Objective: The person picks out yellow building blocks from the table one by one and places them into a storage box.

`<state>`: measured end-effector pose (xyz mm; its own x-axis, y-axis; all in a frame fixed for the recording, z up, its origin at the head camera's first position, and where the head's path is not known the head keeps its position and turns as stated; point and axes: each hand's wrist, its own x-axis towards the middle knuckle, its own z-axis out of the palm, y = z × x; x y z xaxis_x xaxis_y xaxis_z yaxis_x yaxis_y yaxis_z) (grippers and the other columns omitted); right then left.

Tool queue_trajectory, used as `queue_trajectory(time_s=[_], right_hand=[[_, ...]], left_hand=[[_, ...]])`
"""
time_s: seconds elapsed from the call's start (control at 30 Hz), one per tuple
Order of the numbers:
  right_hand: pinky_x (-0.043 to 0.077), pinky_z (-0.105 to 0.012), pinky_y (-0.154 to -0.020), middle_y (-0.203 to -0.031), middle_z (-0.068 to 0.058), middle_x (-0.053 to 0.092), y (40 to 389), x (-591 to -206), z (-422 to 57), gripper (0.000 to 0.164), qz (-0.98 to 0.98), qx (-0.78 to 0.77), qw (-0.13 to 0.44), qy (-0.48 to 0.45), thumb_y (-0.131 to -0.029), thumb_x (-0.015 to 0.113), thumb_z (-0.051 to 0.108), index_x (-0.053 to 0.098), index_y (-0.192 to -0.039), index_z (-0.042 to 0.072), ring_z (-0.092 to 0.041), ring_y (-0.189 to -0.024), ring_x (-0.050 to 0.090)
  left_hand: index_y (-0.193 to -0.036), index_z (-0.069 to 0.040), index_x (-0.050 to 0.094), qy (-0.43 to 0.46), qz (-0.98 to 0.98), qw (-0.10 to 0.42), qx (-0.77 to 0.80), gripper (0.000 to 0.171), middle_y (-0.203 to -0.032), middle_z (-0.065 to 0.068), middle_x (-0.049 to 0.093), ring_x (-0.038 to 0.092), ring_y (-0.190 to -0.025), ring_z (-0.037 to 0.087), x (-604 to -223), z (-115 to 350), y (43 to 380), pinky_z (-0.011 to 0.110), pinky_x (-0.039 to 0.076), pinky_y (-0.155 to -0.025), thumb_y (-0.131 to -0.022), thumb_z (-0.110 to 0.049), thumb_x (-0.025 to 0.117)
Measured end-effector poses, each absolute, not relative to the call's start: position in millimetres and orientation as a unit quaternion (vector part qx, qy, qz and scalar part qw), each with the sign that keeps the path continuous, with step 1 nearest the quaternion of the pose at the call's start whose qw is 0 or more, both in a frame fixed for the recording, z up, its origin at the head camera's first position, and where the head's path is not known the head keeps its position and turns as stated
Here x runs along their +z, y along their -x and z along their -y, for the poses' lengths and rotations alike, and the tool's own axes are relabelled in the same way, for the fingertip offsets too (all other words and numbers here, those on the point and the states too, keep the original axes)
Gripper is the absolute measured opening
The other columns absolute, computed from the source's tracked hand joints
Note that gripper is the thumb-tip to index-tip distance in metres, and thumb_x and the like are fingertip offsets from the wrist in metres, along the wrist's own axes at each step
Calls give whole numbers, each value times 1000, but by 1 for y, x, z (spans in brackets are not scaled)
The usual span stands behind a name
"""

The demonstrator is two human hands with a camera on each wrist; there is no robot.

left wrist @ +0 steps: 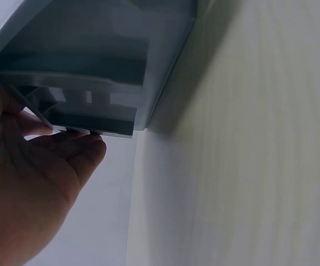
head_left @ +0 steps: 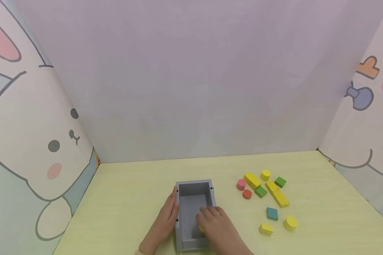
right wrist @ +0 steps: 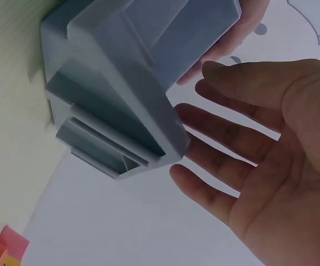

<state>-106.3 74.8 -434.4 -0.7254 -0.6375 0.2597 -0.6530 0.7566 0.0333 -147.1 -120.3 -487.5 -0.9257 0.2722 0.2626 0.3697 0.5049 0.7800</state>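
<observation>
A grey rectangular box (head_left: 194, 245), with its hollow inside facing up, stands on the table in the head view. My left hand (head_left: 166, 216) rests along its left outer wall with the fingers fairly straight. In the left wrist view the left fingers (left wrist: 85, 158) touch the box's edge. My right hand (head_left: 218, 225) reaches over the right wall near the front, its fingertips above the inside. A yellow block (head_left: 201, 229) shows partly beside the right fingers, mostly hidden by the hand. The right wrist view has these fingers (right wrist: 221, 130) spread and relaxed at the box's rim, gripping nothing visible.
To the right lie yellow blocks (head_left: 252, 180), green blocks (head_left: 280, 182), a pink cylinder (head_left: 241, 184), a red disc (head_left: 247, 194) and a teal square block (head_left: 272, 214). Yellow cylinders (head_left: 290, 223) lie among them. A pale back wall (head_left: 204, 88) rises behind the table.
</observation>
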Motion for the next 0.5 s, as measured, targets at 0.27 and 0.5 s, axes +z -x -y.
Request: queue_trajectory(time_s=[0.27,0.5], right_hand=[[52,-42,-87,-111,-8,63,105,-432,-86,35,939,14,127,-319,-74,72,17,62,-107,11,-23,-101,56],[52,-43,-87,-113,-8,62,104,-429,-96,38,946,18,133,-294,-71,73,14,62,-107,9,-25,-100,55]], left_hand=[[-144,0,12,179,866,47,-465,48,-150,22,19,17,-135,34,-484,119,146,58,23,-108,-101,-14,28],[-146,-7,9,186,867,45,-459,50,-152,15,16,15,-137,28,-488,121,147,54,22,-110,-102,-24,25]])
